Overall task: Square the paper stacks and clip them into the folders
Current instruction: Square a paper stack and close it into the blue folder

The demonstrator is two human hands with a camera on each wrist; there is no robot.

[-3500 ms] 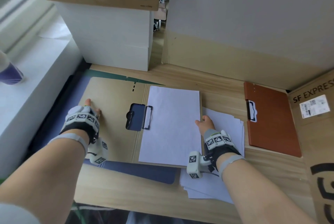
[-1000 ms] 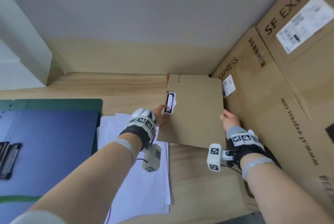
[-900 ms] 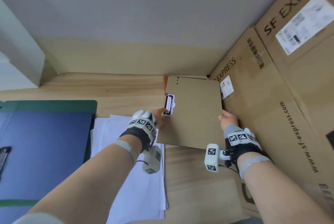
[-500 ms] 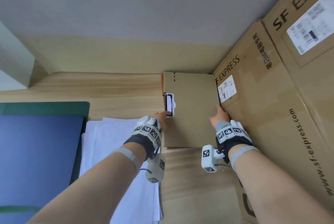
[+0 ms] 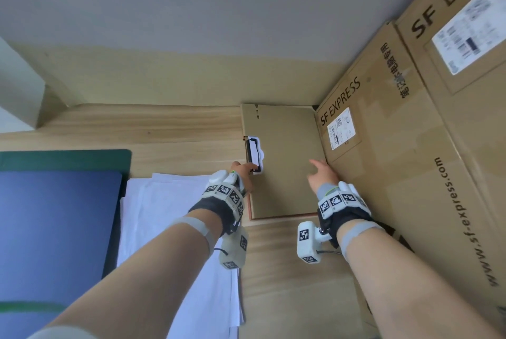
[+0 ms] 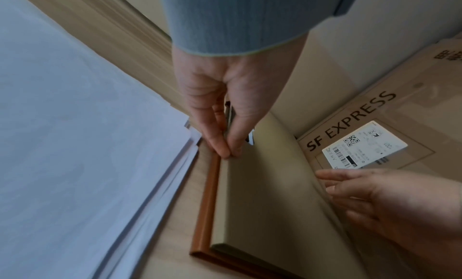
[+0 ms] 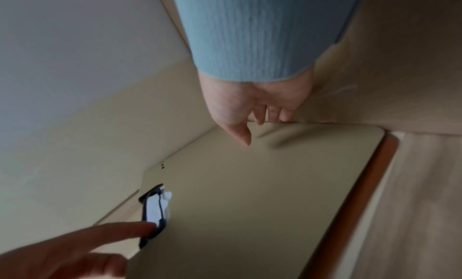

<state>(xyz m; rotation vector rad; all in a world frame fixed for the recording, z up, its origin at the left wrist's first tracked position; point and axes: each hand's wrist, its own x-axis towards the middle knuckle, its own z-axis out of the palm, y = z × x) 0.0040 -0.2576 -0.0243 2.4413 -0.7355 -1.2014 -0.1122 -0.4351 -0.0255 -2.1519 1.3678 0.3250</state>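
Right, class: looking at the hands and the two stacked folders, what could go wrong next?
1. The left hand pinches the tan folder beside its clip; the clip may nip a finger.
2. The tan folder lies on the orange folder, so a pull may drag both.
3. The left forearm hangs over the fanned paper stack and might scatter it.

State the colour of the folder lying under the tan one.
Reddish-brown: the lower folder shows as a strip beside the tan folder, best in the left wrist view.
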